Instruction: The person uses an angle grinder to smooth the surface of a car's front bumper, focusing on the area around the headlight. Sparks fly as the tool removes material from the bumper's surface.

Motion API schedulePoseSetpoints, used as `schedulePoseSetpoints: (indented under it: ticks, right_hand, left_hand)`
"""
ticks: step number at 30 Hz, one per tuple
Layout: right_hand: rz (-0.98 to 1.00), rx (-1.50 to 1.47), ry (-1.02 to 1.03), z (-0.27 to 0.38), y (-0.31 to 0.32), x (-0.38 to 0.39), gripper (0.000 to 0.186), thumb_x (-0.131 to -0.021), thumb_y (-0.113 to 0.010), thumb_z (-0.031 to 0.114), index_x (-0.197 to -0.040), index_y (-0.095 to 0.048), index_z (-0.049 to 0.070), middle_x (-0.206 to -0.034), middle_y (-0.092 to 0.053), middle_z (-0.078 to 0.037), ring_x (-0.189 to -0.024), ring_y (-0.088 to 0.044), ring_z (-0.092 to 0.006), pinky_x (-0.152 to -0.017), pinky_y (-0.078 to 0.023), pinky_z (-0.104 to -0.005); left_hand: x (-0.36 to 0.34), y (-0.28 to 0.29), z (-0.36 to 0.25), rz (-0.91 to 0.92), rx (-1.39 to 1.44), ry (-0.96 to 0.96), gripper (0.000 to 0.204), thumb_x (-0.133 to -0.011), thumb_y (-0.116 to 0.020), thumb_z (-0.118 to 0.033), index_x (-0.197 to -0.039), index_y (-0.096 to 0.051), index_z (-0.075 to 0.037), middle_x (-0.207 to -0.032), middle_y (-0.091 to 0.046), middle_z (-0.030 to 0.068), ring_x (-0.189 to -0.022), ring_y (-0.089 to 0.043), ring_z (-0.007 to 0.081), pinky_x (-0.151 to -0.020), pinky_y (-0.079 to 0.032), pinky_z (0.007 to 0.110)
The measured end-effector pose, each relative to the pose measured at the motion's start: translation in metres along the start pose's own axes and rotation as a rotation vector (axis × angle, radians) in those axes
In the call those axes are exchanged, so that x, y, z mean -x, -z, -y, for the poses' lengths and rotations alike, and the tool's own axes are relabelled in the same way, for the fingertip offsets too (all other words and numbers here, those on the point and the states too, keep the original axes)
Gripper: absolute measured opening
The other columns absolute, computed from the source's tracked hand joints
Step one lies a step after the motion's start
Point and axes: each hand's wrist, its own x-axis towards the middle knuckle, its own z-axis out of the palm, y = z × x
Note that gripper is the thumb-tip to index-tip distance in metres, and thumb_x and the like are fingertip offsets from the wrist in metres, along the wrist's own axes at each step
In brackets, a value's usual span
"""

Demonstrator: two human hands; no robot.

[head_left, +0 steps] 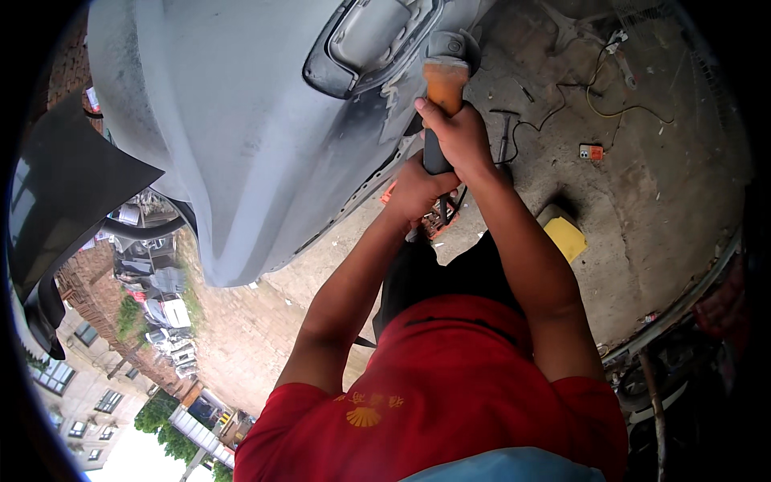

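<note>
An angle grinder [446, 84] with an orange body and a dark grip is held in both of my hands. My right hand [463, 143] wraps its upper part, thumb along the side. Lower down, around the rear of the grip, my left hand [418, 189] is closed. The grinder's metal head is up beside the edge of a grey car body panel [241, 120], near an oval recess [377, 36] and a patch of scraped, darker surface. The disc is mostly hidden behind the head, so I cannot tell whether it touches the panel.
A hammer [505, 132], a black and yellow cable [590, 88] and a small orange-and-white box [591, 152] lie on the concrete floor to the right. Nearer are a yellow object [566, 238] and an orange case [442, 224]. A dark car panel [60, 177] juts in at left.
</note>
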Motion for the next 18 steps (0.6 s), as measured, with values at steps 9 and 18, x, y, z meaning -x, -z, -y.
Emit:
schedulePoseSetpoints:
  ticks: [9, 18]
  right_hand:
    - [-0.100, 0.208, 0.053, -0.022, -0.048, 0.062, 0.063, -0.093, -0.087, 0.054, -0.106, -0.073, -0.006, -0.089, -0.078, -0.017, -0.084, -0.076, -0.0310, -0.079, -0.058, -0.0444]
    - [0.133, -0.272, 0.013, -0.059, -0.069, 0.089, 0.042, -0.097, -0.087, 0.037, -0.109, -0.071, 0.000, -0.090, -0.075, -0.007, -0.083, -0.074, -0.0162, -0.077, -0.058, -0.0348]
  left_hand:
    - [0.061, 0.022, 0.043, -0.065, 0.098, 0.002, 0.053, -0.081, -0.086, -0.012, -0.128, -0.067, 0.005, -0.106, -0.078, 0.0115, -0.094, -0.076, 0.0225, -0.085, -0.061, 0.036]
    - [0.095, 0.040, 0.057, -0.187, -0.177, 0.001, 0.054, -0.082, -0.090, -0.018, -0.126, -0.068, 0.005, -0.104, -0.076, 0.0089, -0.091, -0.074, 0.0174, -0.082, -0.060, 0.035]
